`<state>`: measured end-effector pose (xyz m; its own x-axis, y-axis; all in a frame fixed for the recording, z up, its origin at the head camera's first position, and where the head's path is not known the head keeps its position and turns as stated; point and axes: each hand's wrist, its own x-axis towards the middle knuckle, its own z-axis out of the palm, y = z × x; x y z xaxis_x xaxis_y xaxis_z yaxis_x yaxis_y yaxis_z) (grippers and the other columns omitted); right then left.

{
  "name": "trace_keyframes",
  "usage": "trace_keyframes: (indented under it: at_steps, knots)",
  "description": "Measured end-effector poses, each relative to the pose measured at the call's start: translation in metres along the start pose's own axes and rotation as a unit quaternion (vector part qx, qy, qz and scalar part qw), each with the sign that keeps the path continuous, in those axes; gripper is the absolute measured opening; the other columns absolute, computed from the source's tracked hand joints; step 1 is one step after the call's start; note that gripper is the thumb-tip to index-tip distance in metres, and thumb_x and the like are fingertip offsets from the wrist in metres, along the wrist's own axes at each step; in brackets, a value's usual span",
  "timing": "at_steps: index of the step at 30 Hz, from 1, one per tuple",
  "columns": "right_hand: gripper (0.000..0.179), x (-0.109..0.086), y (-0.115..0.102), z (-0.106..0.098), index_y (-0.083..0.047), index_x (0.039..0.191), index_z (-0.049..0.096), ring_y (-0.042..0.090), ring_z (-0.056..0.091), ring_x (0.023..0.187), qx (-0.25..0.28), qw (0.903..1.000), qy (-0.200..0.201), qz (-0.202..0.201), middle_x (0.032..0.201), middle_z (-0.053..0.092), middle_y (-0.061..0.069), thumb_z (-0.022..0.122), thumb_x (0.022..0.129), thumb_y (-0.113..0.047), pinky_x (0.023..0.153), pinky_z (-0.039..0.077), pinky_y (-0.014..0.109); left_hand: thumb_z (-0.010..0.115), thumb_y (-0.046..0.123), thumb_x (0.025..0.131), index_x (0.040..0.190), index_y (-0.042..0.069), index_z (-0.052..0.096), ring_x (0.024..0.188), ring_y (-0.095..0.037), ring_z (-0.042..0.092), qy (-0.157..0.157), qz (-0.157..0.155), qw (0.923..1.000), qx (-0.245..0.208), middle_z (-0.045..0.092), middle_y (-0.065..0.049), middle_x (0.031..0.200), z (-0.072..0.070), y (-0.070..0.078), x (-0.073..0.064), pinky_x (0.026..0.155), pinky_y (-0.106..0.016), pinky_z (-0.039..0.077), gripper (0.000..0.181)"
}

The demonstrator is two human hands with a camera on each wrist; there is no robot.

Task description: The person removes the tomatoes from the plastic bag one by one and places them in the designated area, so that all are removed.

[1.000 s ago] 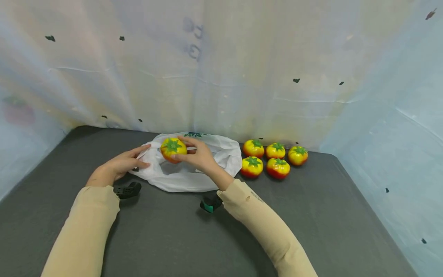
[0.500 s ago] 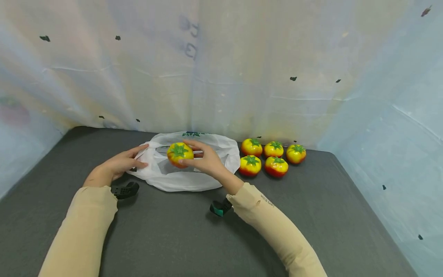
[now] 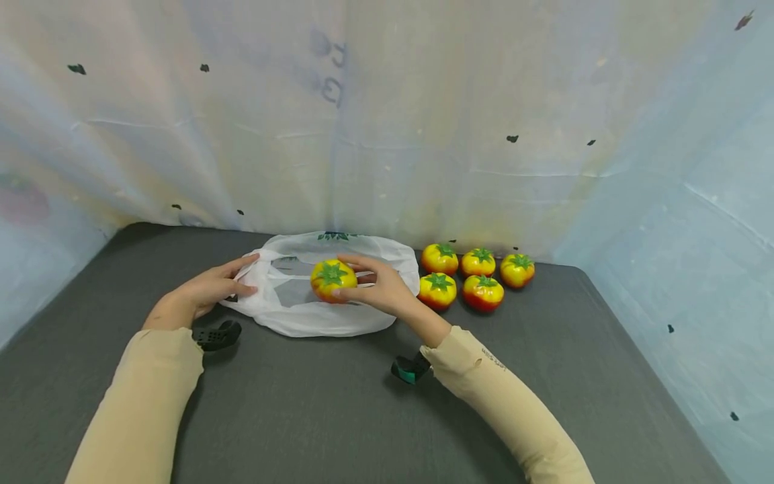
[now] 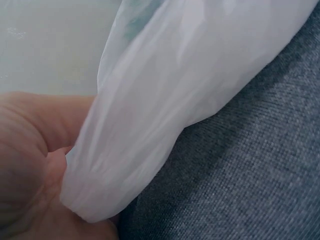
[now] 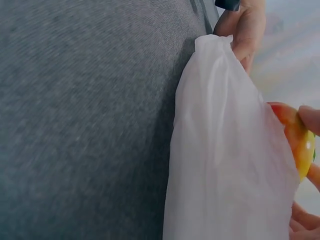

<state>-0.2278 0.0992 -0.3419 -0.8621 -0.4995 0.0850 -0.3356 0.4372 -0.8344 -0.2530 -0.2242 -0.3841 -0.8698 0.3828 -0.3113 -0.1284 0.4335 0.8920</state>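
My left hand (image 3: 205,289) grips the left end of a white plastic bag (image 3: 326,323), which lies with its mouth spread toward me. In the left wrist view the bunched bag edge (image 4: 125,150) runs between thumb and fingers. With thumb and fingertips, my right hand (image 3: 387,290) pinches a yellow-and-red tomato (image 3: 329,281) with a green star-shaped top, over the bag's mouth. The right wrist view shows part of that tomato (image 5: 297,137) beyond the bag's near side, which hides its lower part.
Right of the bag, several more such tomatoes stand in two rows, among them a front one (image 3: 482,294) and a far-right one (image 3: 517,271). All rest on a dark grey cloth-covered table (image 3: 314,417). A pale printed sheet (image 3: 411,121) hangs behind.
My right hand has moved right and slightly toward me with the tomato, from the left part of the bag's mouth to its middle. My left hand has stayed at the bag's end.
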Motion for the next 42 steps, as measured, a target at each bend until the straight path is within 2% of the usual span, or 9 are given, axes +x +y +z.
trace_keyframes:
  at_steps: [4, 8, 16, 28, 36, 42]
  knots:
    - [0.059, -0.007, 0.004, -0.006, -0.013, 0.141, 0.05, 0.028, 0.051, 0.125, 0.009, 0.9999, -0.002, -0.005, 0.144, 0.049, 0.006, 0.071, 0.085, -0.014, 0.102, 0.045, 0.045, 0.06, 0.017, 0.093, 0.154, 0.016, -0.005, 0.141, -0.048, -0.018, 0.001, 0.0, 1.0, -0.003, -0.023, -0.026, 0.154, 0.001, 0.0, 0.001, 0.109, -0.07, 0.001, 0.089]
    - [0.06, -0.015, 0.006, -0.012, -0.013, 0.141, 0.049, 0.029, 0.052, 0.124, 0.009, 0.9999, -0.003, 0.009, 0.144, 0.049, 0.004, 0.071, 0.086, -0.015, 0.101, 0.046, 0.044, 0.06, 0.015, 0.093, 0.154, 0.015, -0.004, 0.141, -0.048, -0.017, 0.006, -0.002, 0.9999, -0.009, -0.022, -0.027, 0.154, 0.003, -0.001, 0.003, 0.11, -0.069, 0.001, 0.089]
    - [0.059, -0.03, 0.009, -0.023, -0.012, 0.141, 0.05, 0.033, 0.053, 0.122, 0.024, 0.9996, -0.011, 0.011, 0.142, 0.051, 0.007, 0.071, 0.086, -0.011, 0.101, 0.046, 0.046, 0.063, 0.018, 0.091, 0.154, 0.015, -0.003, 0.141, -0.047, -0.018, 0.008, -0.005, 0.9999, -0.008, -0.022, -0.025, 0.155, 0.003, -0.003, 0.003, 0.109, -0.07, 0.0, 0.092]
    - [0.058, -0.051, 0.016, -0.045, -0.015, 0.14, 0.051, 0.032, 0.056, 0.119, 0.014, 0.9997, 0.001, 0.02, 0.141, 0.05, 0.009, 0.072, 0.086, -0.015, 0.097, 0.05, 0.04, 0.064, 0.021, 0.091, 0.154, 0.017, -0.003, 0.141, -0.048, -0.019, -0.003, 0.0, 1.0, -0.006, -0.023, -0.024, 0.154, 0.002, -0.001, 0.008, 0.107, -0.072, -0.001, 0.092]
    - [0.056, -0.068, 0.018, -0.061, -0.021, 0.138, 0.053, 0.03, 0.056, 0.119, 0.017, 0.9983, 0.035, 0.044, 0.14, 0.05, 0.004, 0.073, 0.085, -0.02, 0.096, 0.05, 0.041, 0.062, 0.02, 0.092, 0.154, 0.016, -0.003, 0.14, -0.048, -0.021, -0.008, 0.007, 0.9999, -0.009, -0.024, -0.025, 0.154, 0.004, 0.001, 0.007, 0.107, -0.072, -0.001, 0.091]
    - [0.059, -0.074, 0.02, -0.069, -0.018, 0.14, 0.051, 0.028, 0.048, 0.127, 0.0, 0.9975, 0.058, 0.04, 0.142, 0.049, 0.003, 0.073, 0.085, -0.021, 0.103, 0.044, 0.044, 0.062, 0.019, 0.092, 0.154, 0.016, -0.005, 0.139, -0.048, -0.022, -0.006, 0.007, 0.9999, -0.012, -0.025, -0.024, 0.154, 0.005, 0.0, 0.008, 0.106, -0.073, -0.003, 0.091]
